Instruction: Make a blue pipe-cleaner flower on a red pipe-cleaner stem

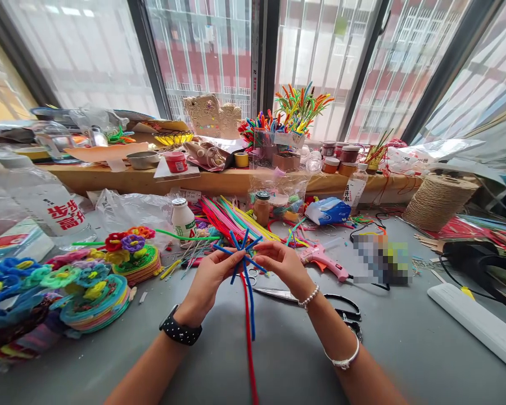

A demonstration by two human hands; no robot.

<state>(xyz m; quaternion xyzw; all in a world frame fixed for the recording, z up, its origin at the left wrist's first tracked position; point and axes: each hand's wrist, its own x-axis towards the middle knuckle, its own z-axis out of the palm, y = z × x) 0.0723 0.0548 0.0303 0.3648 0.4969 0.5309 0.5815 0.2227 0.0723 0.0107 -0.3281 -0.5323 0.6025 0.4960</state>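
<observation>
A star-shaped piece of blue pipe cleaners (245, 246) is held up above the grey table. My left hand (217, 275) pinches it near its centre. On the right, the fingers of my right hand (282, 264) are bent together at the tips of its right-hand arms. One longer blue strand (252, 315) hangs down from the star, beside a red pipe cleaner (248, 349) that runs toward the near edge of the view. Black-handled scissors (341, 304) lie behind my right wrist, their blades pointing left.
Finished pipe-cleaner flowers (96, 287) are piled at the left. A pink glue gun (326, 264) lies behind my right hand. Loose pipe cleaners (219, 216), a white bottle (183, 219) and a brown jar (262, 208) stand or lie farther back. A twine spool (441, 202) is at right.
</observation>
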